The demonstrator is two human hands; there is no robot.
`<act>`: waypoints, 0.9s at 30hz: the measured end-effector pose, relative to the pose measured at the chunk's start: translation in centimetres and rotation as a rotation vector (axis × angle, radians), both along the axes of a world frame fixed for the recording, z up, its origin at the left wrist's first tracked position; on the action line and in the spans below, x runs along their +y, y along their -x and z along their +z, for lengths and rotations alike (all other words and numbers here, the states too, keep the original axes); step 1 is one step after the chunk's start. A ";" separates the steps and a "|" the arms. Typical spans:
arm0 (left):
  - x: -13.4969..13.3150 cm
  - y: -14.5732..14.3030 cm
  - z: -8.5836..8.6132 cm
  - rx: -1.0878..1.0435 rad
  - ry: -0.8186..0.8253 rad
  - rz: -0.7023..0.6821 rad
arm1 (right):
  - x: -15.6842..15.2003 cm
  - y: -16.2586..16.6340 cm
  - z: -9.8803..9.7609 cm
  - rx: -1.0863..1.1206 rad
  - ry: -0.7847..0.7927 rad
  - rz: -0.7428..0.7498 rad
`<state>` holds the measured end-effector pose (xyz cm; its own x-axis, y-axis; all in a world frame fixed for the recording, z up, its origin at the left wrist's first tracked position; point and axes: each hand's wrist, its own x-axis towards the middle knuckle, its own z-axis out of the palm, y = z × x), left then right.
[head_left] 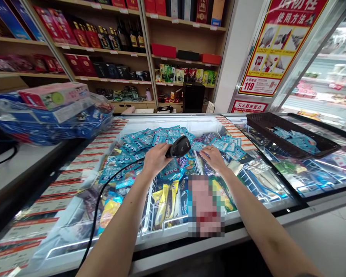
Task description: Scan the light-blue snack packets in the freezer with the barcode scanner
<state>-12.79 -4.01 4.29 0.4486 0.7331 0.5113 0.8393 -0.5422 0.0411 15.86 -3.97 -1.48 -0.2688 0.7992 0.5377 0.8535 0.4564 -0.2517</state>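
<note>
My left hand is wrapped round the handle of a black barcode scanner, whose head points to the right. Its black cable runs down past my left forearm. To the right, my right hand has its fingers bent and closed at the edge of a small blue packet. Many similar blue packets lie spread over the glass top of a chest freezer, left of and behind the scanner. A smaller group of blue packets lies just beyond my right hand.
Yellow-wrapped ice creams show in wire baskets under the glass. A dark brown tray with blue packets stands at right. Plastic-wrapped boxes stand at left. Shelves of bottles and gift boxes line the back. A pixelated patch hides part of the front.
</note>
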 end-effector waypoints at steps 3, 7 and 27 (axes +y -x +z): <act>0.0 0.0 -0.1 0.005 -0.005 -0.002 | 0.1 -0.2 -0.2 0.050 -0.061 -0.100; -0.1 -0.2 -0.1 0.020 0.001 -0.006 | 0.3 -0.2 -0.5 0.016 -0.046 -0.287; -0.7 -1.0 0.3 0.038 0.014 -0.089 | 0.5 -0.8 -0.4 0.392 0.014 -0.045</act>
<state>-11.77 -4.70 4.62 0.5315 0.6961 0.4827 0.7886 -0.6146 0.0181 16.66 -3.51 -1.84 -0.0100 0.8133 0.5817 0.7105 0.4152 -0.5682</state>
